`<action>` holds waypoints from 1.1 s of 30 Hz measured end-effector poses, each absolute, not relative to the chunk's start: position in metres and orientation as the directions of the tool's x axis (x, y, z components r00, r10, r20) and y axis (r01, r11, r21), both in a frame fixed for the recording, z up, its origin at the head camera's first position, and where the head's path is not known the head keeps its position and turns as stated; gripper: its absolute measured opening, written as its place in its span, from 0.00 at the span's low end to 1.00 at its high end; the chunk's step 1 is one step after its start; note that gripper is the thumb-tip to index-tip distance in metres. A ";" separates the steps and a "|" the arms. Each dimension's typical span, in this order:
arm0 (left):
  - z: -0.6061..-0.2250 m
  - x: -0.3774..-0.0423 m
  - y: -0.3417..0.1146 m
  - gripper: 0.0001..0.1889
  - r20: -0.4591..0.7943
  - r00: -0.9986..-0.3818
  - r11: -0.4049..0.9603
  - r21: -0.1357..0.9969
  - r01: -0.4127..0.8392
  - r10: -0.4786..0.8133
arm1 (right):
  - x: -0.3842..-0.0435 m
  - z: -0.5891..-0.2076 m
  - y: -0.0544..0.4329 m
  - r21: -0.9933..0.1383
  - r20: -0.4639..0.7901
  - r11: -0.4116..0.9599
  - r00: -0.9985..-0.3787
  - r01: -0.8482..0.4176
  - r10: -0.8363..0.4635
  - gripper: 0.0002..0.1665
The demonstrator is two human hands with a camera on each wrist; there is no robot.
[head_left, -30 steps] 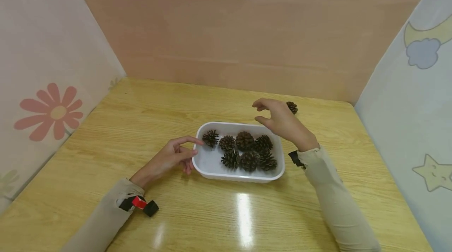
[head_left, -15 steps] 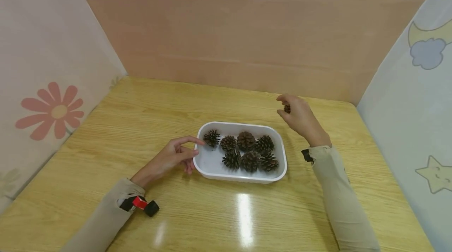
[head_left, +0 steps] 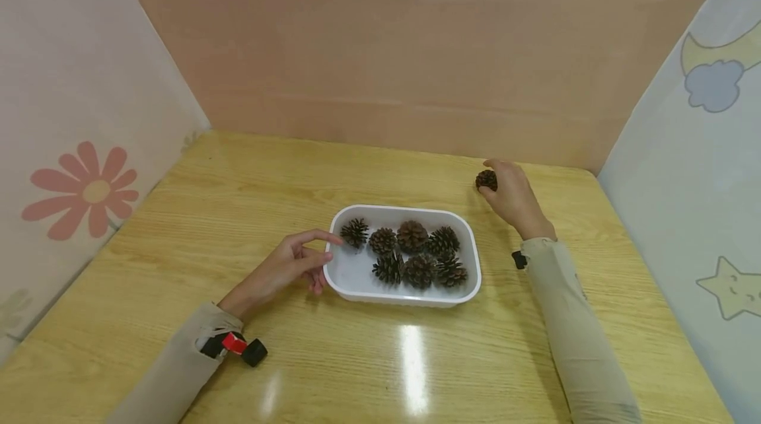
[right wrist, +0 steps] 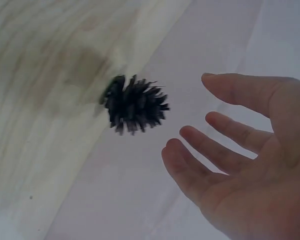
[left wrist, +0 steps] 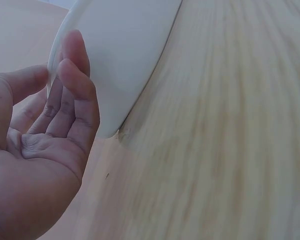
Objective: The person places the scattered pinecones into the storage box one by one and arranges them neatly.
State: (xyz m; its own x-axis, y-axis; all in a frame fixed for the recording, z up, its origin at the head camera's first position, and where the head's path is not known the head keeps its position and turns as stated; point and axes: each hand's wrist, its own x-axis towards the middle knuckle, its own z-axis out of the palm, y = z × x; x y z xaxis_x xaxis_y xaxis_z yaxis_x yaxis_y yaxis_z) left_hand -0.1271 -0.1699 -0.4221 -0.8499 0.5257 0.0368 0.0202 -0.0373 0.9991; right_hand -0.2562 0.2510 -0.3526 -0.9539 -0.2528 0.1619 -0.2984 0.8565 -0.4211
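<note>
In the head view a white plastic tray (head_left: 357, 293) holds several brown pine cones (head_left: 413, 236), bunched mostly toward its middle and right. My left hand (head_left: 291, 265) holds the tray's left end, index finger over the rim. The left wrist view shows that hand (left wrist: 55, 120) with its thumb at the rim of the tray (left wrist: 125, 50) and fingers along the outer wall. At the back right, my right hand (head_left: 516, 198) is beside a single pine cone (head_left: 485, 179) on the table. In the right wrist view its fingers are spread, apart from that pine cone (right wrist: 136, 104).
The wooden table (head_left: 285, 364) meets a plain brown backdrop (head_left: 380, 47) behind. Printed panels stand on both sides, a flower (head_left: 95, 191) on the left and a star (head_left: 734, 288) on the right. The lone pine cone lies close to the table's back edge.
My right hand has moved from above the tray's back right corner rightward to the lone pine cone. The left hand and the tray stay in place.
</note>
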 end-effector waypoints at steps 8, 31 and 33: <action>-0.423 -0.127 -0.170 0.22 0.022 -0.853 -0.025 1.000 0.011 0.521 | -0.269 -0.373 0.264 -0.460 0.134 0.845 -0.962 -0.272 -0.237 0.37; -0.421 -0.130 -0.171 0.22 0.021 -0.853 -0.025 1.000 0.009 0.521 | -0.270 -0.382 0.271 -0.490 0.122 0.842 -0.974 -0.226 -0.191 0.27; -0.421 -0.130 -0.171 0.22 0.019 -0.854 -0.022 1.000 0.009 0.520 | -0.271 -0.384 0.270 -0.494 0.141 0.839 -0.973 -0.228 -0.182 0.25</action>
State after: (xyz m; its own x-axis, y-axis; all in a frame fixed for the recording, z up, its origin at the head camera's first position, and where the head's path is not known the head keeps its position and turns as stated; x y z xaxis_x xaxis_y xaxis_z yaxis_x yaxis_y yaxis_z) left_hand -0.1301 -0.1709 -0.4210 -0.8542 0.5196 0.0190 0.0087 -0.0223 0.9997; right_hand -0.2711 0.2703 -0.3837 -0.9731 -0.1816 0.1415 -0.2284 0.8386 -0.4945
